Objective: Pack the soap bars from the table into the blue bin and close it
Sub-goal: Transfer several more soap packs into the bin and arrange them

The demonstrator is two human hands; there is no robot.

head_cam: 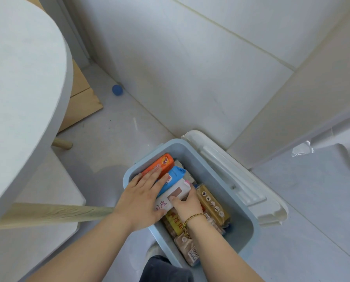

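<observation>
Now, at your far left a round white table [17, 78] with a matte top curves into view on pale wooden legs [54, 212]. Past it a small blue ball [117, 90] lies on the grey tiled floor [312, 200] where it meets the white wall.

Your left hand [141, 198] lies flat inside the blue bin [249, 210], fingers straight and pressing on an orange soap bar [162, 163] with white Chinese lettering and a blue soap pack [175, 177] just beside it.

Your right hand [187, 204], a braided gold bracelet [194, 217] at its wrist, grips the white soap bar [176, 192], thumb on top and fingers curled round its far edge. The glossy wrapper bears pink Chinese characters and a brown patch; I can't read them surely.

Beneath lie a yellow pack [175, 222] with red characters, a golden pack [211, 202] with a row of round icons, and a brownish pack [187, 249] with a barcode.

The bin's moulded white lid [241, 180] hangs open off its right rim.
</observation>
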